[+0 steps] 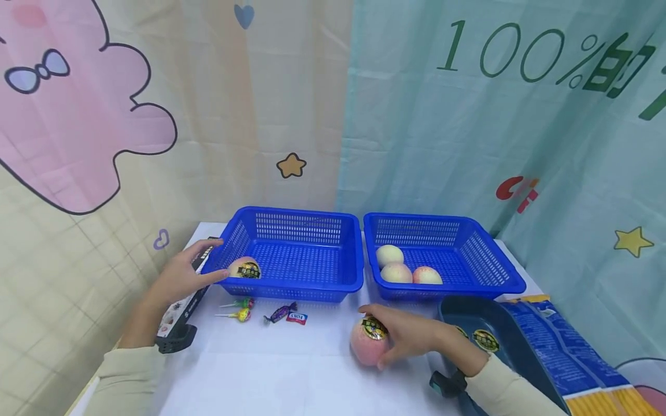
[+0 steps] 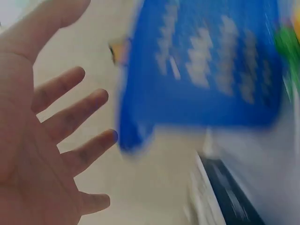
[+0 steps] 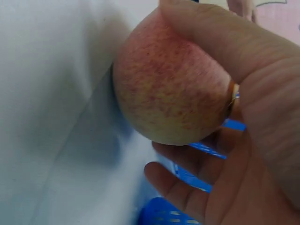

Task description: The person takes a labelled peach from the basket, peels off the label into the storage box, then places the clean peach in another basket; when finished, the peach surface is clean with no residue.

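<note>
My right hand (image 1: 406, 332) grips a pink peach (image 1: 366, 349) with a black-and-gold sticker, over the white table (image 1: 270, 370). In the right wrist view the thumb lies across the peach's (image 3: 171, 89) reddish side. My left hand (image 1: 182, 277) has its fingers spread beside the left blue basket (image 1: 296, 292), holding nothing. One stickered peach (image 1: 244, 268) sits inside that basket, near the thumb. Three pale peaches (image 1: 389, 254) lie in the left part of the right blue basket (image 1: 458, 292). In the left wrist view the basket (image 2: 197, 110) is blurred.
Two lollipops (image 1: 241, 314), a purple-wrapped candy (image 1: 281, 312) and a small red-blue packet (image 1: 297, 318) lie before the left basket. A dark tray (image 1: 463, 306) with stickered items stands at right, partly behind my arm, beside a blue-yellow bag (image 1: 562, 341). A long box (image 1: 182, 312) lies at left.
</note>
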The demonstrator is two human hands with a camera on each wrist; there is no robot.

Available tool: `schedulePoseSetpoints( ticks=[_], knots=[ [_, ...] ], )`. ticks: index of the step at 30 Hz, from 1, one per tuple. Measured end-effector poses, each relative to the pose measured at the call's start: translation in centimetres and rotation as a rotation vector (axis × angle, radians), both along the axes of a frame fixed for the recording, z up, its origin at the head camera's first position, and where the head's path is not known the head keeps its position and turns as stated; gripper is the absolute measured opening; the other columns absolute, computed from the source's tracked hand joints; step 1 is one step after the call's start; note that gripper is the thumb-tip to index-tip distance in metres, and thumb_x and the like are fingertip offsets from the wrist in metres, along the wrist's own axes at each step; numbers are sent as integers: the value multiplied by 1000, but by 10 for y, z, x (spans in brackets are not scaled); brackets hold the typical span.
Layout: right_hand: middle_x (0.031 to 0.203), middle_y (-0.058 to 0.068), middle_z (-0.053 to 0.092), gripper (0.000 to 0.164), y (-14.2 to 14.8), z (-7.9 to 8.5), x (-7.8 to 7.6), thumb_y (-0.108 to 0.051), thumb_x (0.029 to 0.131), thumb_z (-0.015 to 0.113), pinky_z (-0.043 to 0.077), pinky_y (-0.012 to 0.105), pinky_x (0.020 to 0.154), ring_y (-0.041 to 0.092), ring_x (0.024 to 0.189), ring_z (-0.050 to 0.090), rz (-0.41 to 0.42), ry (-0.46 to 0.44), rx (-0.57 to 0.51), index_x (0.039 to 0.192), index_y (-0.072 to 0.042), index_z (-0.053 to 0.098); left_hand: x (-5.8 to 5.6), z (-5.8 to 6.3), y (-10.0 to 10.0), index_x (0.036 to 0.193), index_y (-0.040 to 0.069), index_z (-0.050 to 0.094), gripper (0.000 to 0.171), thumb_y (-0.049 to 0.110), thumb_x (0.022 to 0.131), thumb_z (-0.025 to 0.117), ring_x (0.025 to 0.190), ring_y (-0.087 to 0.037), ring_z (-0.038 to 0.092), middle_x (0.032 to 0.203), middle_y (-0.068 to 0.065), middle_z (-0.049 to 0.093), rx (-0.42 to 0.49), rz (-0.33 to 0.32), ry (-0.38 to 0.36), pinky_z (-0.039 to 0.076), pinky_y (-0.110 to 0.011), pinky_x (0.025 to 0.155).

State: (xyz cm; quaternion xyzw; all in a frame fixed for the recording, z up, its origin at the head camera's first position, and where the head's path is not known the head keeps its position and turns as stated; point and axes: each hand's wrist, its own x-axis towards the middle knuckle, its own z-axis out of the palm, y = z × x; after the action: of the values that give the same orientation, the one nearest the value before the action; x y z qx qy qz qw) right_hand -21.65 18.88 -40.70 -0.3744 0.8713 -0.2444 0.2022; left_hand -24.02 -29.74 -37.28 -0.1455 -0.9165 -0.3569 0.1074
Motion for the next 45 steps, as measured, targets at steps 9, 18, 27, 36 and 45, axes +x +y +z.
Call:
schedulePoseSetpoints(
  ticks=[9,18,27,36,45],
  knots=[
    [138,11,57,63,21,21,-1,-38,93,74,51,53,96,33,122,55,-115,-27,-89,145,-12,49,42,-1,146,138,16,58,68,38,80,87,121,-21,57,134,4,61,-10,-444,-42,50,-48,99],
    [97,-10,64,13,13,5,-4,-21,101,65,54,26,73,11,89,59,-126,88,-174,112,-14,69,35,-68,237,147,17,46,87,40,76,90,119,-18,58,139,0,55,9,-548,-358,50,-36,97],
    [88,-2,65,3,5,1,-4,-14,97,69,54,31,74,19,84,59,-269,-94,-264,97,-12,70,27,-87,246,130,25,54,70,30,72,93,112,-9,58,122,13,59,171,-601,-379,48,-31,97],
    [88,1,66,8,8,17,9,-12,100,64,56,46,83,27,87,61,-303,-178,-304,94,-11,68,31,-90,247,131,28,52,73,38,72,93,110,-9,59,121,14,60,131,-584,-375,49,-33,96],
    [92,9,64,13,77,73,21,-18,103,62,53,29,74,28,87,60,-365,-86,-330,100,-6,65,28,-90,247,132,29,51,75,40,71,93,109,-10,60,124,12,59,143,-576,-374,51,-34,93]
  ],
)
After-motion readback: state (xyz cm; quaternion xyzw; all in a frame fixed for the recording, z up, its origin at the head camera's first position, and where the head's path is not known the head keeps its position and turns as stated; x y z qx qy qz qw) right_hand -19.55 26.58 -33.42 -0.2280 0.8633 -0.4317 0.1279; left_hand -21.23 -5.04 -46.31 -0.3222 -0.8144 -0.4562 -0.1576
